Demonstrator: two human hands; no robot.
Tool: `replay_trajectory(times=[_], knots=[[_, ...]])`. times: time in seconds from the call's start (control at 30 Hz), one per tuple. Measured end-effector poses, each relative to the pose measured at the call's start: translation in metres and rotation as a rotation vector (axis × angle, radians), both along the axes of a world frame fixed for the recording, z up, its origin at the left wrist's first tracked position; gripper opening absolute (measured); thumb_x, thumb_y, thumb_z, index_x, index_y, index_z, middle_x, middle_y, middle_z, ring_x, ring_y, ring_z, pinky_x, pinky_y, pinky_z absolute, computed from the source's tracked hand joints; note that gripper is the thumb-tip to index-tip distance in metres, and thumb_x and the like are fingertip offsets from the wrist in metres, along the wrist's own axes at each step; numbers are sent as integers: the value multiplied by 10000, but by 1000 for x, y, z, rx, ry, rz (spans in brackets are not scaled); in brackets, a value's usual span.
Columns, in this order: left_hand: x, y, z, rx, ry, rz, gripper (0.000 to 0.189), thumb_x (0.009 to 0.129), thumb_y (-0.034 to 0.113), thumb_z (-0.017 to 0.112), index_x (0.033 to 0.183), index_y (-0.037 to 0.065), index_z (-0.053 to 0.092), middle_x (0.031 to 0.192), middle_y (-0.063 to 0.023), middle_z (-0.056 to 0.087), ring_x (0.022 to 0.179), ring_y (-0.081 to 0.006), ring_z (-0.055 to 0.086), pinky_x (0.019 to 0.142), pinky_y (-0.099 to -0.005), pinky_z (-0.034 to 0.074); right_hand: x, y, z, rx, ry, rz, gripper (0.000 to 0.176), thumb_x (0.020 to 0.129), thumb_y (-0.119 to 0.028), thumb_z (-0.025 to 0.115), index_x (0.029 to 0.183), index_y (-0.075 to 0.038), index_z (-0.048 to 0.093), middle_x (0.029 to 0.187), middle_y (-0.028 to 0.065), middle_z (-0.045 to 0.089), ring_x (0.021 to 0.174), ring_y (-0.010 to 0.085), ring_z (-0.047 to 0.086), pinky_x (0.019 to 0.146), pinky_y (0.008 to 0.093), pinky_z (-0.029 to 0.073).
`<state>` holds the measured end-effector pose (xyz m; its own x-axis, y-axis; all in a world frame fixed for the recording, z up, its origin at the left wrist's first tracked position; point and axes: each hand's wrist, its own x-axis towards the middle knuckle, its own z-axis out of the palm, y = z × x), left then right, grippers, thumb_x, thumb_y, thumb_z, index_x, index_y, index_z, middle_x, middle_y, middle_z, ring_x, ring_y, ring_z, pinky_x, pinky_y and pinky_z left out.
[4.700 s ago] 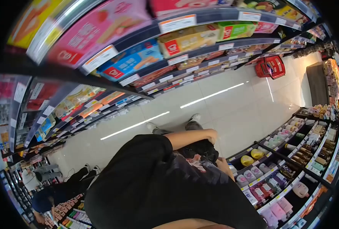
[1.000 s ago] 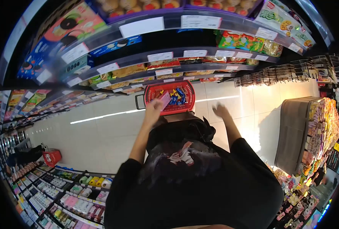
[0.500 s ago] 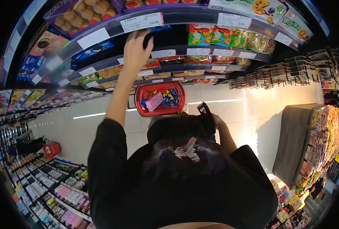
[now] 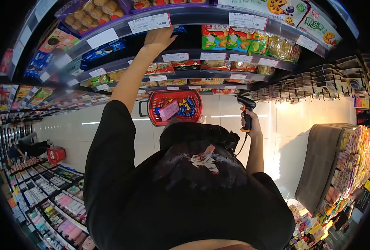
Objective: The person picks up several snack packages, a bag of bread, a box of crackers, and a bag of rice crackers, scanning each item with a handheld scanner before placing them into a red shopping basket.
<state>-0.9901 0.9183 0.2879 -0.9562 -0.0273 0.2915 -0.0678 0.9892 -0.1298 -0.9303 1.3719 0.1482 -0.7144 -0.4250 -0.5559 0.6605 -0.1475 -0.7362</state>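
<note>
At 11 o'clock, the left grip (image 4: 159,39) remains beneath the 12.80 price label (image 4: 149,23), fingertips partly hidden; its closure cannot be told. Toward 3 o'clock, the right grip (image 4: 254,122) is clamped on the corded scanner (image 4: 246,103), now farther from the body. Near centre: pink pack (image 4: 168,110) inside red basket (image 4: 153,118).
</note>
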Motion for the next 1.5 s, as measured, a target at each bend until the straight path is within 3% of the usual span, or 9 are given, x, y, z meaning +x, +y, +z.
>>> replay_trajectory(times=[0.27, 0.67, 0.73, 0.8, 0.87, 0.97, 1.03, 1.23, 1.5], knots=[[4, -2, 0, -42, -17, -11, 485, 789, 315, 633, 1199, 113, 469, 1179, -153, 511, 1077, -344, 496, 890, -419, 430, -3, -25, 80, -206, 190, 119, 330, 852, -218, 556, 1069, 25, 507, 701, 39, 512, 490, 87, 466, 462, 211, 395], [63, 10, 6, 106, 355, -183, 452, 770, 258, 661, 1162, 75, 529, 1039, -119, 588, 1004, -310, 525, 838, -370, 430, 1, -64, 119, 141, 370, 268, 195, 794, -106, 634, 899, -6, 503, 542, -13, 439, 392, 59, 391, 367, 213, 313], [94, 23, 3, 403, 451, -195, 447, 730, 181, 701, 1137, 62, 559, 1013, -124, 588, 969, -269, 542, 829, -343, 432, 6, -70, 128, 178, 391, 280, 202, 786, -111, 644, 861, -13, 484, 512, -22, 419, 385, 56, 383, 361, 213, 304], [123, 50, -7, 1249, 496, -67, 521, 787, 73, 654, 1262, 58, 441, 1083, -126, 579, 927, -245, 568, 841, -362, 447, 12, -79, 147, 193, 374, 311, 212, 781, -111, 650, 866, -8, 484, 505, -21, 420, 385, 56, 380, 365, 212, 308], [153, 82, -9, 2022, 590, -45, 477, 895, 209, 533, 1319, 74, 359, 1075, -133, 576, 892, -233, 583, 810, -377, 464, 19, -87, 164, 218, 436, 386, 206, 778, -103, 651, 865, -3, 493, 502, -23, 423, 372, 52, 362, 350, 212, 289], [186, 112, -10, 2541, 549, -14, 473, 954, 361, 348, 1342, 94, 308, 1032, -137, 572, 824, -240, 593, 742, -379, 482, 28, -97, 181, 174, 479, 496, 297, 765, -80, 663, 1002, 29, 521, 682, 38, 556, 591, 75, 499, 542, 227, 412], [201, 125, -6, 2603, 517, -79, 496, 951, 409, 310, 1325, 85, 334, 1012, -130, 561, 797, -221, 565, 698, -356, 466, 37, -104, 194, 102, 547, 588, 405, 760, -57, 654, 1128, 29, 508, 927, 85, 617, 855, 96, 517, 779, 256, 417], [219, 121, 9, 2255, 272, 117, 546, 924, 446, 360, 1292, 43, 350, 718, -81, 548, 501, -129, 488, 451, -237, 395, 50, -121, 207, 109, 784, 901, 449, 732, -77, 641, 1137, 25, 476, 901, 159, 632, 715, 227, 631, 678, 325, 483], [240, 88, 20, 2126, -54, 182, 436, 871, 265, 536, 1207, 11, 421, 821, -87, 594, 628, -111, 580, 517, -189, 450, 66, -138, 209, 309, 1030, 973, 471, 682, -163, 643, 1081, 23, 476, 790, 244, 598, 774, 417, 567, 669, 425, 452]])
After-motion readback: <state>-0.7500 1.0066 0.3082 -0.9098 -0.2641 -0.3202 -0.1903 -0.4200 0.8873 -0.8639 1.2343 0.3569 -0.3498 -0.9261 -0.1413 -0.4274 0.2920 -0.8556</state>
